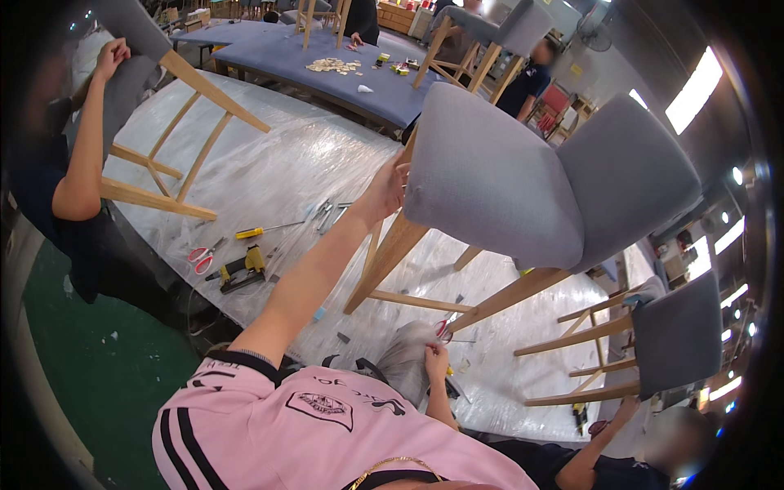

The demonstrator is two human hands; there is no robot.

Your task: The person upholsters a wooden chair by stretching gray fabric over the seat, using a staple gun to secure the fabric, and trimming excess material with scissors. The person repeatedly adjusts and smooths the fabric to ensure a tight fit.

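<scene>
A bar chair with a grey upholstered seat [494,167] and pale wooden legs stands upright in front of me on the plastic-covered table. My left hand [387,189] reaches up to the front edge of its seat and grips it near the top of a leg, the fingertips partly hidden. Low down by the table's near side, my right hand [437,360] is closed, and what it holds is too small to make out. Just beyond it lie red-handled scissors [443,329], close to a chair leg.
Left of my arm lie a yellow-and-black staple gun [242,268], more red-handled scissors [202,258] and a yellow screwdriver [255,232]. A co-worker's hand [113,57] steadies a tilted chair at left; another grey chair [678,335] lies at right. A blue table [286,61] stands behind.
</scene>
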